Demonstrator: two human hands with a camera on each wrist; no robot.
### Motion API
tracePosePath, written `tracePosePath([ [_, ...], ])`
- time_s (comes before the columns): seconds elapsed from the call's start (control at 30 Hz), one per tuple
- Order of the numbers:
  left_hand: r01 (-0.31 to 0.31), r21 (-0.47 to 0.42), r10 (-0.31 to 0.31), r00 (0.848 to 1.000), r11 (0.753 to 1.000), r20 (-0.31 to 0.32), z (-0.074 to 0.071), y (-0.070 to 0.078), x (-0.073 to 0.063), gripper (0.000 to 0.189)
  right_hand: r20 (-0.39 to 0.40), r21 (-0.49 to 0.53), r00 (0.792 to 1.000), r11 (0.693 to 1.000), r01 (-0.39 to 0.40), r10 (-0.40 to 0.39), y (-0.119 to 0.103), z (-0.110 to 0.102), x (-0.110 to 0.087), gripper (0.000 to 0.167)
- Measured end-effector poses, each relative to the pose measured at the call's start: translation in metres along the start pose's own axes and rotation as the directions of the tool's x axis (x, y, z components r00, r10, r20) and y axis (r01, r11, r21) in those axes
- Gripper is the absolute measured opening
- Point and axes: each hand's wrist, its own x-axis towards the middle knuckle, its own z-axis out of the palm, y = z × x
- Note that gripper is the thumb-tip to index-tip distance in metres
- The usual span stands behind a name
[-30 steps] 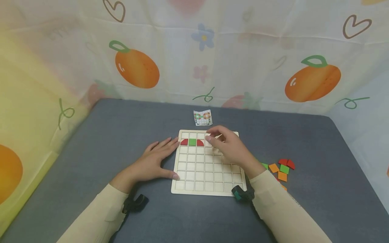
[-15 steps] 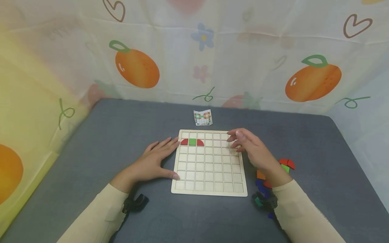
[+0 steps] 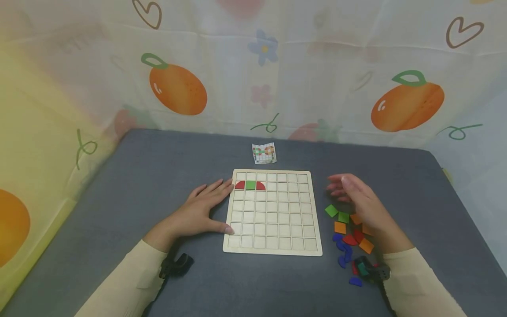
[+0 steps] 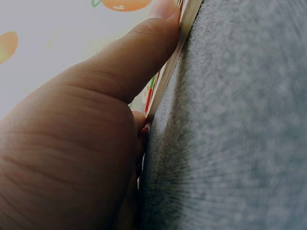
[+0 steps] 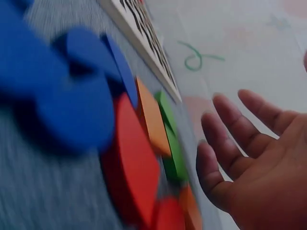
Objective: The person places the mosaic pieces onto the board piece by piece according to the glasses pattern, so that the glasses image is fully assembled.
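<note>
A pale wooden grid board (image 3: 273,220) lies flat on the dark table. In its second row from the top sit a red quarter-round piece (image 3: 240,186), a green square (image 3: 250,185) and another red quarter-round piece (image 3: 260,186). My left hand (image 3: 196,215) is spread at the board's left side, thumb and fingertips touching its edge. To the right of the board, my right hand (image 3: 358,193) hovers with relaxed fingers and nothing in them. Below it are loose pieces: green squares (image 3: 343,217), orange squares (image 3: 339,227), red pieces (image 3: 350,240) and blue curved pieces (image 3: 346,252), partly covered by the hand and wrist.
Behind the board lies a small printed pattern card (image 3: 264,153). A curtain with fruit prints (image 3: 317,66) hangs along the table's far side. Each wrist carries a black camera mount, one (image 3: 176,265) at the left sleeve.
My right hand has left the board's upper part, moving right to above the loose pieces and uncovering the grid. The left hand stays in place at the board's edge.
</note>
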Motion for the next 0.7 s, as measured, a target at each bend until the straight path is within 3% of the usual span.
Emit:
tracePosePath([
  [0.17, -0.001, -0.006, 0.001, 1.000, 1.000, -0.003, 0.000, 0.000, 0.000, 0.123, -0.012, -0.077, 0.997, 0.994, -0.076, 0.075, 0.008, -0.011, -0.007, 0.047],
  [0.47, 0.004, 0.002, -0.004, 1.000, 1.000, -0.001, 0.000, -0.001, 0.000, 0.122, 0.076, -0.152, 0.980, 0.974, -0.170, 0.183, 0.017, -0.012, -0.011, 0.049],
  [0.7, 0.007, 0.012, -0.007, 1.000, 1.000, 0.003, 0.000, 0.000, 0.000, 0.123, 0.137, -0.323, 0.978, 0.940, -0.106, 0.157, 0.020, -0.012, -0.012, 0.047],
])
